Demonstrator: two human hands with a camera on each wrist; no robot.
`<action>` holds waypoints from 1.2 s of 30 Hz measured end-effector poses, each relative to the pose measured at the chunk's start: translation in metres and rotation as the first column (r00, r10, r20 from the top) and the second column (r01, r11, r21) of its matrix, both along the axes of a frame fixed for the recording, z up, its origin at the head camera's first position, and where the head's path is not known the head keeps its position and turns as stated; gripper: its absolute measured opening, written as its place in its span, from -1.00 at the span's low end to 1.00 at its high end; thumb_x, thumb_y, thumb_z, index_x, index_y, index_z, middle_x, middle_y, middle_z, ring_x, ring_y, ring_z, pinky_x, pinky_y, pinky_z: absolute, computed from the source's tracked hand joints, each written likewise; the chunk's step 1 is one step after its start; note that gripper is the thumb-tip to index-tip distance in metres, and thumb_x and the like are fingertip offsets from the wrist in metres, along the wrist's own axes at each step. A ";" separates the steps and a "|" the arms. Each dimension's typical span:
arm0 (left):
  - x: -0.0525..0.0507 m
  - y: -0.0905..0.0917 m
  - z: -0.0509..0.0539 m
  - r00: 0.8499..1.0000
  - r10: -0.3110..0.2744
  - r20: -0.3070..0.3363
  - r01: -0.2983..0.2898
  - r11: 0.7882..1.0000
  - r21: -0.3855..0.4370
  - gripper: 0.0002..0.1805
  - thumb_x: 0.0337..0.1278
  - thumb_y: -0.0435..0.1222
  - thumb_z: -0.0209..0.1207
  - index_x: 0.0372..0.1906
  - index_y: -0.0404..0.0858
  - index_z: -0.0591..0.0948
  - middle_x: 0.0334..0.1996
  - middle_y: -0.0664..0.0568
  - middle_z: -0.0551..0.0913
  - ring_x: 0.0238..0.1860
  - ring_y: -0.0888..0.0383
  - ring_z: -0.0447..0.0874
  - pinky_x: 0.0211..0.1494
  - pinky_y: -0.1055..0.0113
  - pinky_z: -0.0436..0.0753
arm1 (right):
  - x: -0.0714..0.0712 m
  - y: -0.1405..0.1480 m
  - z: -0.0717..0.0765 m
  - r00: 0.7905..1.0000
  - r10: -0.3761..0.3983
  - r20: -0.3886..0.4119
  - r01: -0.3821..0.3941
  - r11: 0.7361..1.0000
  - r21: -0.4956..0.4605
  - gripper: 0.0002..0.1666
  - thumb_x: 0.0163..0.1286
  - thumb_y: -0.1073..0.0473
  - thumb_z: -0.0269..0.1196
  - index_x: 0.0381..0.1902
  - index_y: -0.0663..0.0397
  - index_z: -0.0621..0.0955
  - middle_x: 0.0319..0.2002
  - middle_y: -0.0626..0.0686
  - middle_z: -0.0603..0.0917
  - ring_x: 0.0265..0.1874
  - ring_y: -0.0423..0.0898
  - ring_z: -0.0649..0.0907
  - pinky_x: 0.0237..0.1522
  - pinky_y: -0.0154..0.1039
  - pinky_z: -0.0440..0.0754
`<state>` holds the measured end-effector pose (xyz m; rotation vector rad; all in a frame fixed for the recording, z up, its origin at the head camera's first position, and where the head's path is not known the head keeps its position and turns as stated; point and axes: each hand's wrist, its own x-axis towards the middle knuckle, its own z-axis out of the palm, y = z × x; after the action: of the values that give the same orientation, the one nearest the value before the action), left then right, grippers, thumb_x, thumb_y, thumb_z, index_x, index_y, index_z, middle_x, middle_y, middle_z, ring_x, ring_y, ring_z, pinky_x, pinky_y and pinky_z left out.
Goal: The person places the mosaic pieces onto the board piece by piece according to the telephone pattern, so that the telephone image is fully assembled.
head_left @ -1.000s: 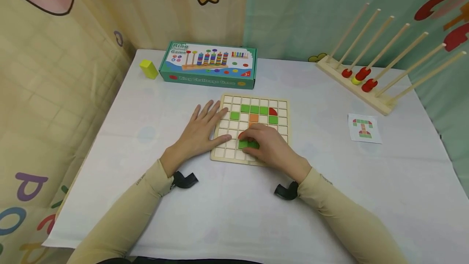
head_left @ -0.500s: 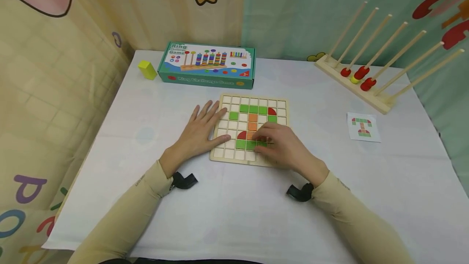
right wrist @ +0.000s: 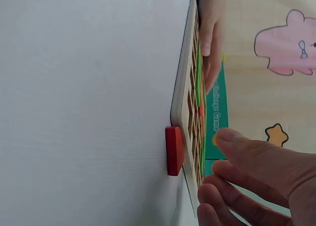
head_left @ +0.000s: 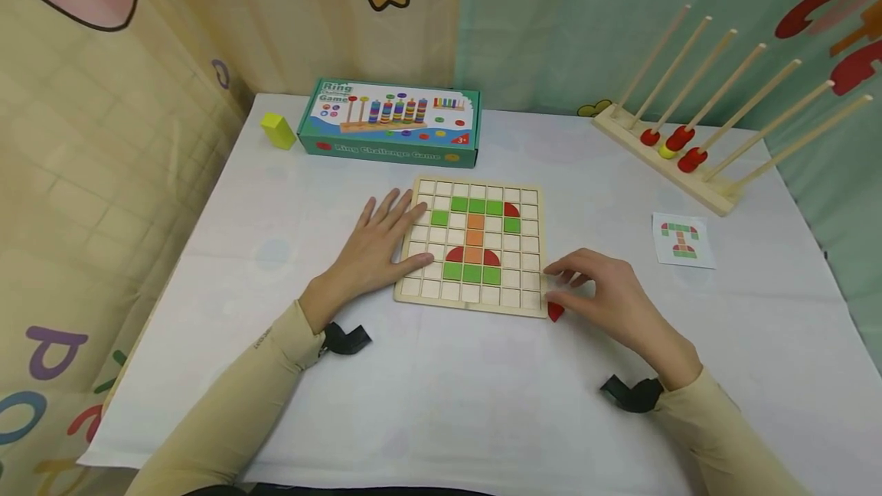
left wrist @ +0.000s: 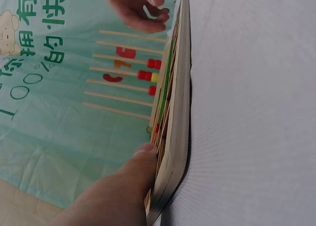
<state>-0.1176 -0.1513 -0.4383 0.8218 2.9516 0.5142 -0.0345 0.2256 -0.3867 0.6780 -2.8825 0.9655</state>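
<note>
A square wooden grid board (head_left: pixel 524 259) lies on the white table, with green, orange and red tiles set in some cells. My left hand (head_left: pixel 375 247) rests on the board's left edge with its fingers spread. To the right of the board, my right hand (head_left: pixel 609 297) hovers with bent, loose fingers, thumb and fingertips apart and nothing between them. Just under its thumb, a loose red tile (head_left: pixel 555 312) lies against the board's lower right corner. The right wrist view shows this red tile (right wrist: pixel 174 151) on the table below the thumb, untouched.
A green game box (head_left: pixel 389 125) and a yellow block (head_left: pixel 279 131) stand behind the board. At the back right is a wooden peg stand (head_left: pixel 668 163) with red and yellow beads. A small pattern card (head_left: pixel 684 240) lies right of the board.
My right hand has left the board's lower middle and moved right, past its edge. A red tile shows right of the lower orange one where the hand was. The left hand stays put.
</note>
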 end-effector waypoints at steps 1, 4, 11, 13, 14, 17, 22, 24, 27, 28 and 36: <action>0.000 0.000 0.000 1.000 0.000 0.000 0.000 1.000 0.003 0.02 0.34 0.35 0.11 0.71 -0.08 0.14 0.74 -0.10 -0.05 0.75 -0.11 -0.25 0.74 -0.16 -0.31 | 0.003 0.002 -0.001 1.000 -0.003 0.003 0.003 1.000 -0.002 -0.59 0.12 0.27 0.64 -0.06 -0.02 0.78 -0.17 -0.11 0.78 -0.27 -0.20 0.71 -0.19 -0.14 0.76; -0.001 0.000 -0.001 1.000 -0.003 0.000 0.003 1.000 0.005 0.02 0.34 0.35 0.11 0.71 -0.07 0.14 0.74 -0.09 -0.05 0.75 -0.12 -0.25 0.74 -0.17 -0.30 | 0.010 0.005 -0.004 1.000 -0.007 0.027 0.008 1.000 -0.006 -0.55 0.11 0.27 0.64 -0.03 -0.03 0.77 -0.16 -0.12 0.77 -0.26 -0.19 0.72 -0.18 -0.19 0.75; -0.001 0.001 -0.001 1.000 -0.006 0.003 0.006 1.000 -0.002 0.03 0.34 0.38 0.08 0.71 -0.06 0.13 0.74 -0.07 -0.06 0.75 -0.10 -0.26 0.74 -0.15 -0.31 | 0.022 0.006 -0.012 0.999 -0.014 0.052 0.014 1.000 -0.003 -0.47 0.07 0.35 0.65 0.01 0.01 0.75 -0.15 -0.11 0.77 -0.29 -0.19 0.72 -0.20 -0.26 0.77; 0.000 0.001 -0.001 1.000 -0.004 0.006 0.004 1.000 -0.003 0.02 0.34 0.38 0.07 0.71 -0.06 0.13 0.74 -0.07 -0.06 0.75 -0.10 -0.26 0.74 -0.15 -0.31 | 0.024 0.006 -0.013 0.998 -0.016 0.059 0.016 1.000 -0.002 -0.49 0.08 0.36 0.64 0.00 0.00 0.75 -0.15 -0.11 0.77 -0.31 -0.20 0.70 -0.22 -0.28 0.76; 0.000 0.001 -0.001 1.000 -0.005 0.005 0.005 1.000 -0.003 0.02 0.34 0.37 0.08 0.71 -0.06 0.13 0.74 -0.07 -0.06 0.75 -0.10 -0.25 0.74 -0.15 -0.31 | 0.025 0.006 -0.014 0.998 -0.016 0.058 0.015 1.000 0.002 -0.50 0.08 0.37 0.63 -0.01 0.00 0.76 -0.16 -0.11 0.77 -0.32 -0.21 0.69 -0.24 -0.30 0.75; 0.000 0.001 0.000 1.000 -0.003 0.004 0.003 1.000 -0.006 0.02 0.33 0.37 0.08 0.71 -0.07 0.13 0.74 -0.07 -0.06 0.75 -0.11 -0.24 0.74 -0.16 -0.29 | 0.027 0.006 -0.015 0.999 -0.015 0.048 0.015 1.000 0.006 -0.52 0.07 0.37 0.63 -0.05 -0.02 0.76 -0.20 -0.14 0.76 -0.34 -0.23 0.66 -0.28 -0.32 0.73; -0.001 0.001 0.000 1.000 -0.001 -0.002 0.001 1.000 -0.013 0.02 0.34 0.37 0.08 0.71 -0.07 0.14 0.74 -0.08 -0.06 0.75 -0.12 -0.24 0.74 -0.16 -0.29 | 0.030 0.008 -0.016 1.000 -0.024 0.021 0.024 1.000 -0.005 -0.61 0.07 0.35 0.64 -0.16 -0.08 0.78 -0.28 -0.18 0.71 -0.38 -0.27 0.63 -0.34 -0.36 0.70; -0.001 0.001 0.000 1.000 -0.001 -0.003 0.001 1.000 -0.008 0.02 0.34 0.36 0.09 0.71 -0.07 0.14 0.74 -0.08 -0.05 0.75 -0.12 -0.23 0.74 -0.16 -0.29 | 0.030 0.011 -0.015 0.999 -0.027 0.020 0.027 1.000 -0.009 -0.64 0.08 0.32 0.64 -0.20 -0.10 0.79 -0.28 -0.19 0.71 -0.38 -0.27 0.63 -0.34 -0.36 0.70; -0.001 0.001 0.000 1.000 -0.001 -0.005 0.001 1.000 -0.002 0.02 0.34 0.36 0.09 0.71 -0.08 0.15 0.74 -0.09 -0.04 0.75 -0.12 -0.23 0.74 -0.17 -0.28 | 0.030 0.016 -0.012 0.999 -0.016 0.040 0.016 1.000 0.003 -0.61 0.06 0.31 0.66 -0.18 -0.13 0.79 -0.20 -0.19 0.72 -0.33 -0.26 0.63 -0.29 -0.36 0.70; -0.001 0.001 0.000 1.000 -0.002 -0.004 0.002 1.000 0.000 0.02 0.34 0.35 0.09 0.71 -0.08 0.15 0.73 -0.09 -0.04 0.75 -0.13 -0.23 0.74 -0.17 -0.28 | 0.030 0.018 -0.011 0.999 -0.005 0.048 0.005 1.000 0.014 -0.58 0.05 0.31 0.66 -0.16 -0.14 0.79 -0.16 -0.20 0.72 -0.30 -0.26 0.63 -0.27 -0.36 0.70; 0.000 0.000 0.000 1.000 -0.001 -0.002 0.001 1.000 0.000 0.02 0.35 0.36 0.09 0.71 -0.07 0.14 0.74 -0.09 -0.04 0.75 -0.12 -0.23 0.74 -0.16 -0.29 | 0.019 0.030 -0.012 0.990 0.138 -0.034 -0.135 0.989 0.059 -0.51 0.00 0.46 0.62 -0.16 -0.13 0.80 -0.15 -0.22 0.74 -0.25 -0.25 0.66 -0.21 -0.35 0.70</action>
<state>-0.1181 -0.1517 -0.4385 0.8236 2.9527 0.5143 -0.0153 0.2553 -0.3992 0.8984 -2.8726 0.8761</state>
